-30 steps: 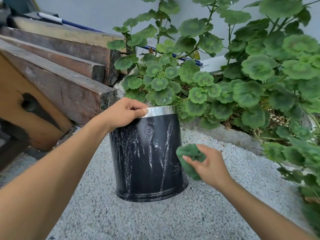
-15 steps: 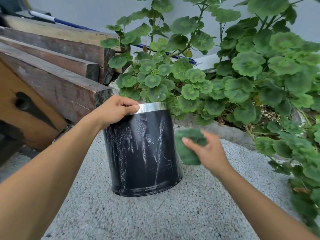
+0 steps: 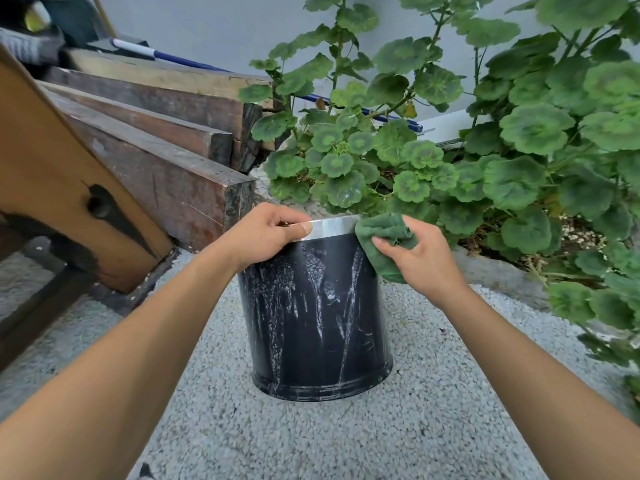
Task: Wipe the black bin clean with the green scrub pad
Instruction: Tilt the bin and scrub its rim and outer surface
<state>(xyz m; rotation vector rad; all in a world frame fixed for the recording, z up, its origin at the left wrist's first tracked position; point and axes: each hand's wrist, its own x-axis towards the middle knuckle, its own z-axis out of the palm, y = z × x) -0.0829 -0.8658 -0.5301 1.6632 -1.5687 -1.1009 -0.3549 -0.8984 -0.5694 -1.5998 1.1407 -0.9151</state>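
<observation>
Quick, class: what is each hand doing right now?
Left hand: grips the silver rim of the round black bin.
Right hand: holds the crumpled green scrub pad against it.

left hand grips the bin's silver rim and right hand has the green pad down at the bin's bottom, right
Not the bottom. The head view shows the right hand holding the green pad at the top of the black bin, beside its silver rim. The left hand does grip that rim.
</observation>
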